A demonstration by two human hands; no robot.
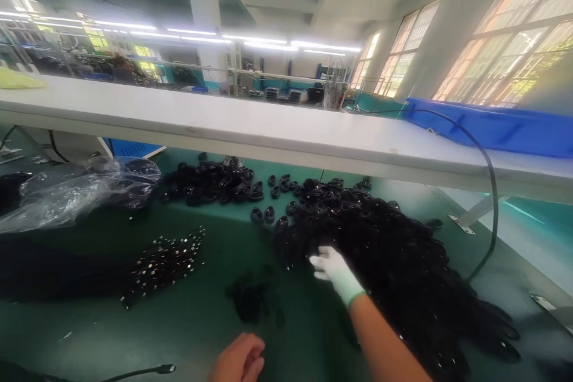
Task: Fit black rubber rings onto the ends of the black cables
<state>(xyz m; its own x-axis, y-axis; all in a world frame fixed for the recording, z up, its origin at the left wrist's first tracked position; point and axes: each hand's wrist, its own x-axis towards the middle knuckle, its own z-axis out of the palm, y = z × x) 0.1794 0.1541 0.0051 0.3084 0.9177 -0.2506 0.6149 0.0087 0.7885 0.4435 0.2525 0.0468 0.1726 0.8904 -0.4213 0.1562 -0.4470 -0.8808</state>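
Observation:
My right hand (pixel 335 271), in a white glove with a green cuff, reaches to the left edge of a large heap of black coiled parts (pixel 380 233). Its fingers are spread apart, and nothing shows held in them. Bare and curled, my left hand (pixel 239 359) is at the bottom centre; what its fingers hold, if anything, is hidden. Just beyond it lies a small blurred black clump (pixel 250 295) on the green table (pixel 215 250).
A white shelf (pixel 268 125) spans above the table, with a blue bin (pixel 492 125) at its right. Further left are a smaller black heap (pixel 208 182), clear plastic bags (pixel 80 191), and a cable bundle with metal tips (pixel 165 262). A black cable (pixel 495 203) hangs at right.

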